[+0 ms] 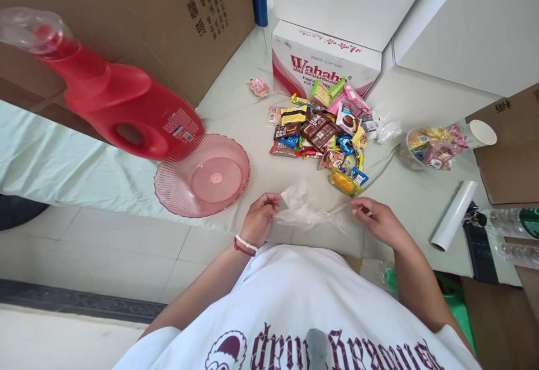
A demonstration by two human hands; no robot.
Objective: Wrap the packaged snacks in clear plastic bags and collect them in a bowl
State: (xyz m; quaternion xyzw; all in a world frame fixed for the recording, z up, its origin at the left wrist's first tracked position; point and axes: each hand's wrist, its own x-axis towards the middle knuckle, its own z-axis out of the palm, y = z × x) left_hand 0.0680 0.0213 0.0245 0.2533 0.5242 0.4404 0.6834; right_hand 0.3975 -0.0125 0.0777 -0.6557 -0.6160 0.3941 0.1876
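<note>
A crumpled clear plastic bag [301,204] stretches between my two hands at the table's near edge. My left hand [261,215], with a white and red bracelet at the wrist, pinches its left end. The fingers of my right hand [377,219] are closed on a thin, pulled-out part at the other end. Just beyond the bag lies a pile of wrapped snacks [320,131] in brown, yellow, blue and pink wrappers. A yellow-wrapped snack [345,181] is the nearest of them to my right hand. To the left of my left hand sits a pink ribbed plate [197,207].
Behind the plate stands a big red jug [138,100]. A white Wahaha carton [324,58] backs the pile. Rightward are a clear bowl of snacks [435,148], a paper cup [482,134], a white roll [455,215], a black phone-like object [480,255] and plastic bottles [509,223].
</note>
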